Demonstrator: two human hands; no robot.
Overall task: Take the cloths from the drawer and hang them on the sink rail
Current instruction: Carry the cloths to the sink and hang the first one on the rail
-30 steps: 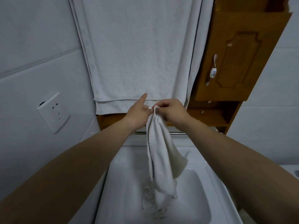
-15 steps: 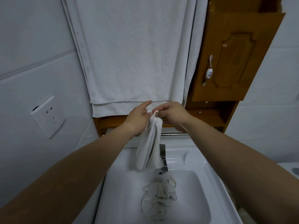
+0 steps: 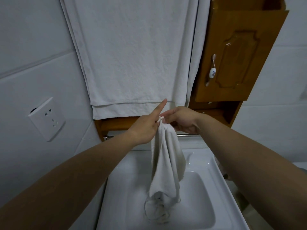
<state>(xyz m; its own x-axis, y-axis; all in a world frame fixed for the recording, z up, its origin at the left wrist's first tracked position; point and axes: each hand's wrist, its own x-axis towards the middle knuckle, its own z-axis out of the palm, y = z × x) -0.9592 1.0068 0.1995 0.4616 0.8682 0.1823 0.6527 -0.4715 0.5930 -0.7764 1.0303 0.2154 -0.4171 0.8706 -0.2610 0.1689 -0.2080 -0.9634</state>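
A small white cloth (image 3: 166, 156) hangs down over the white sink (image 3: 126, 188), held up by its top edge. My left hand (image 3: 146, 127) pinches that edge with the index finger pointing up. My right hand (image 3: 181, 120) pinches the same edge from the right, touching the left hand. The cloth's lower end reaches a second crumpled white cloth (image 3: 156, 211) lying in the basin. A thin metal rail (image 3: 187, 135) runs along the wall just behind and below my hands, partly hidden by them.
A large white towel (image 3: 132, 55) hangs on the wall above the rail. A wooden cabinet (image 3: 235, 60) with a handled door is at the upper right. A wall socket (image 3: 47, 118) sits on the left tiles.
The held cloth now hangs full length down into the basin, where half a second ago it was bunched shorter. My left index finger has straightened upward.
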